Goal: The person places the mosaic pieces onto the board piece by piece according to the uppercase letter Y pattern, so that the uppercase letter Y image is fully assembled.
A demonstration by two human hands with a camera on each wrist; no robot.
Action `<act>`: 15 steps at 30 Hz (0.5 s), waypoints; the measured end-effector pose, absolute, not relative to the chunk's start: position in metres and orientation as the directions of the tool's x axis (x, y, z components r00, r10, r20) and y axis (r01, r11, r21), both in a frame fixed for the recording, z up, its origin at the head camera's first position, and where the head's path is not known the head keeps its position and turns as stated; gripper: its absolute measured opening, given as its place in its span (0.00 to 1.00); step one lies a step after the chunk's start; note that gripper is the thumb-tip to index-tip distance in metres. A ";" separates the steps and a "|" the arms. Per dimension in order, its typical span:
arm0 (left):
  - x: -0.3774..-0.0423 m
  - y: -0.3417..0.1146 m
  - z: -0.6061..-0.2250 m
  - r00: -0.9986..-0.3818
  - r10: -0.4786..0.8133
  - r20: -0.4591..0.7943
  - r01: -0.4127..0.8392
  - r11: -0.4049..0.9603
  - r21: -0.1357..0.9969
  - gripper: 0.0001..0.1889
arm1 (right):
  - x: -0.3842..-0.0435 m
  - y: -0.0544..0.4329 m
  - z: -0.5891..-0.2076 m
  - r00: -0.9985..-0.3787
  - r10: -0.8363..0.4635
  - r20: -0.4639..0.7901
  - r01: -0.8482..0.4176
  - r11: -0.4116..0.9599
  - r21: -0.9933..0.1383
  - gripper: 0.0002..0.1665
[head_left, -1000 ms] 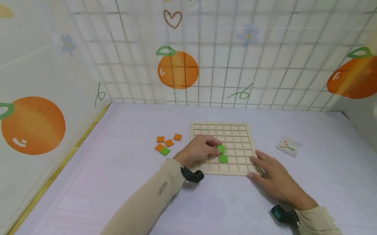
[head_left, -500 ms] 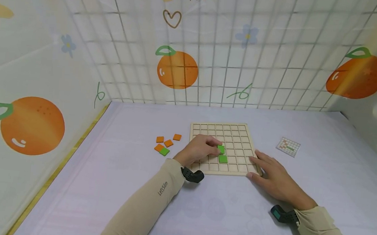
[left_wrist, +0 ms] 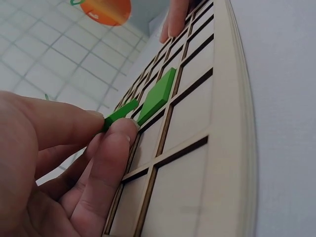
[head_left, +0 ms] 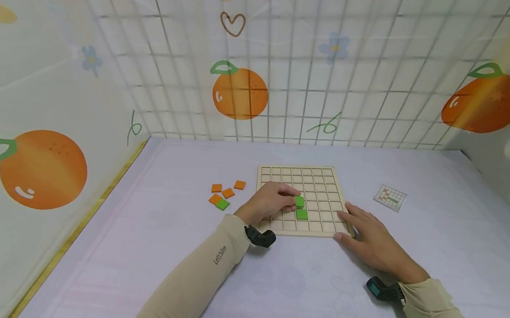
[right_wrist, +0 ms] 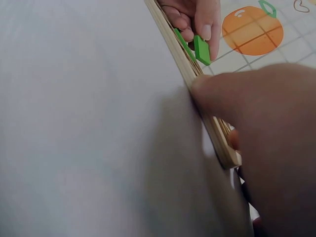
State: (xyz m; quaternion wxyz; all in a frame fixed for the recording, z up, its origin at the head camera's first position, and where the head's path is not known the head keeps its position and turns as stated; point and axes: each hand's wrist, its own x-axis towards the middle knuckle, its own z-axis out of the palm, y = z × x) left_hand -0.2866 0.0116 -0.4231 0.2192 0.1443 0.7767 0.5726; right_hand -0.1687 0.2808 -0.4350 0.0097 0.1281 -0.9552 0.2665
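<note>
My left hand point(head_left: 267, 201) pinches a small green square tile point(head_left: 299, 201) between thumb and fingers, over the wooden grid board point(head_left: 322, 218). In the left wrist view the pinched tile point(left_wrist: 121, 114) is tilted above the grid. Close beside it, nearer the board's front edge, another green tile point(left_wrist: 158, 96) lies on the board. My right hand point(head_left: 373, 242) rests at the board's right front corner with fingers extended. Its thumb point(right_wrist: 217, 94) touches the front edge in the right wrist view, where the pinched tile point(right_wrist: 201, 49) also shows.
Left of the board lie several loose orange tiles point(head_left: 217, 188) and one green tile point(head_left: 222, 204). A small card point(head_left: 390, 198) with a coloured grid pattern lies to the right. Printed cloth point(head_left: 290, 80) hangs at the back of the white table point(head_left: 306, 297).
The green tile in my left hand has shifted very slightly at the fingertips. Both hands otherwise stay in place; the whole view moved a little.
</note>
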 end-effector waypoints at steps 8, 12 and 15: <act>-0.285 0.014 -0.420 -0.876 0.444 -0.187 -0.033 0.332 0.943 0.10 | -0.169 0.280 -0.433 -0.969 -0.235 0.082 -0.243 0.827 -0.506 0.42; -0.285 0.016 -0.418 -0.883 0.431 -0.186 -0.032 0.341 0.940 0.09 | -0.168 0.280 -0.432 -0.969 -0.235 0.079 -0.242 0.824 -0.512 0.42; -0.284 0.016 -0.419 -0.888 0.426 -0.174 -0.010 0.361 0.933 0.10 | -0.168 0.280 -0.432 -0.968 -0.237 0.078 -0.243 0.822 -0.515 0.41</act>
